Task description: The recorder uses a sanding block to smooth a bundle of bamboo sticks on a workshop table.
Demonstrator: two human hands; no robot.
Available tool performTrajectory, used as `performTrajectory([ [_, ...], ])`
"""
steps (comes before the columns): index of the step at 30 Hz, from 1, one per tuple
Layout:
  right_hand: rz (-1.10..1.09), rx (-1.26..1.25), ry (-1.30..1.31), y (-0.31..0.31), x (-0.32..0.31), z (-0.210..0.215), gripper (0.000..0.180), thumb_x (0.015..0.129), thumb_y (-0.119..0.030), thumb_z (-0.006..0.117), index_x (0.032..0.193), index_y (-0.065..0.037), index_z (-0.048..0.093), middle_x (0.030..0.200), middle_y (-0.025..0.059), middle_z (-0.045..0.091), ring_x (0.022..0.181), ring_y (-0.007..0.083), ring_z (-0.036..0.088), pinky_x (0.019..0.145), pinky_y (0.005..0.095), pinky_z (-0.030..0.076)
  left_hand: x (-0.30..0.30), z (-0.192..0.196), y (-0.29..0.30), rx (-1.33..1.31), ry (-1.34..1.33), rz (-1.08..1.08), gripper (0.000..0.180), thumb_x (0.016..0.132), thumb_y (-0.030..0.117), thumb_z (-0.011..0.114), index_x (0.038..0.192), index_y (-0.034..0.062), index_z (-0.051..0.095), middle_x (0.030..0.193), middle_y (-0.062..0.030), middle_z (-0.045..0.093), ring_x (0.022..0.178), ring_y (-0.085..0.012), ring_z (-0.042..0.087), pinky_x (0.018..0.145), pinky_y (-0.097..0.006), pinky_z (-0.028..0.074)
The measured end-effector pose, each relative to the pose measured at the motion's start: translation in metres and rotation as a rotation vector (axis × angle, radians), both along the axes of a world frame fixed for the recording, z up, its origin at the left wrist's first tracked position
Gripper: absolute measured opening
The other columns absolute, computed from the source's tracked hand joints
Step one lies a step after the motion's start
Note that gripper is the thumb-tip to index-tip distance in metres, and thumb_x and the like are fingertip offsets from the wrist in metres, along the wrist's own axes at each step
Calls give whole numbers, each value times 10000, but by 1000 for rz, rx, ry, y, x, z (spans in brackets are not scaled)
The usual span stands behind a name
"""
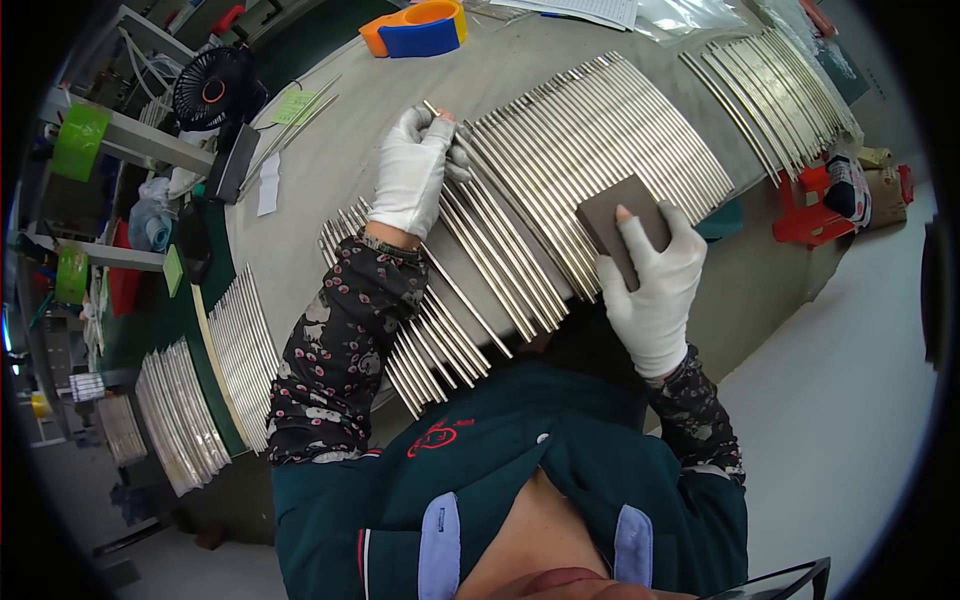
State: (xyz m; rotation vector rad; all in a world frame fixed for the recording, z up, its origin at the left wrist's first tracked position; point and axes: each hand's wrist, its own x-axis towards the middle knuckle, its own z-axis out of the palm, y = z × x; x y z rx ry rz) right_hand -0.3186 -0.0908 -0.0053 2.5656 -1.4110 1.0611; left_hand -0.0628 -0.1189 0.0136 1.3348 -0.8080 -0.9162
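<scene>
Head view: left hand [412, 170], gloved, pinches the far end of one metal rod [470, 240] among rows on the grey table [320, 180]; right hand [655, 285] grips a dark sanding block [622, 222] against the rods.

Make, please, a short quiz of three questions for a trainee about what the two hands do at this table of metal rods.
1. True or false: the right hand holds a flat grey-brown block.
2. What does the left hand grip? A) one thin metal rod B) the small black fan C) the orange and blue tape holder
3. Fill in: both hands wear ____ gloves with open fingertips.

Key: 1 true; 2 A; 3 white.
</scene>
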Motion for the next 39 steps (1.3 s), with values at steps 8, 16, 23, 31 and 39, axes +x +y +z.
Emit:
performTrajectory([
  [8, 55, 22, -14, 5, 2, 4, 520, 676, -201, 751, 1173, -143, 610, 1244, 227, 419, 1043, 368, 431, 879, 448, 400, -1, 5, -2, 6, -12, 4, 169, 962, 177, 540, 995, 13, 512, 809, -67, 601, 583, -71, 545, 488, -205, 477],
  [16, 166, 28, -21, 13, 3, 10, 537, 684, -219, 745, 1194, -148, 592, 1240, 223, 424, 1034, 364, 446, 875, 446, 404, -4, 4, -1, -4, -18, -4, 169, 961, 180, 544, 994, 17, 513, 808, -64, 602, 578, -70, 544, 490, -209, 479],
  [23, 100, -47, -16, 4, 4, 11, 547, 670, -223, 756, 1185, -137, 592, 1214, 237, 447, 1028, 356, 459, 848, 436, 414, -3, 5, -3, -22, -16, -9, 165, 963, 182, 542, 985, 21, 514, 803, -61, 601, 576, -68, 545, 496, -206, 486],
  [31, 181, -51, -95, 2, 16, 22, 546, 642, -188, 769, 1158, -117, 605, 1219, 229, 439, 1008, 367, 459, 857, 447, 422, -6, 7, -1, -9, -34, -11, 168, 959, 179, 547, 994, 18, 514, 806, -62, 602, 579, -68, 550, 497, -212, 488],
  [39, 245, -30, -94, 2, 30, 26, 522, 652, -225, 755, 1148, -139, 617, 1225, 217, 437, 1010, 353, 454, 865, 443, 403, -5, 6, -1, -44, -19, -16, 158, 965, 153, 519, 999, 0, 495, 797, -56, 588, 575, -76, 555, 474, -227, 508],
])
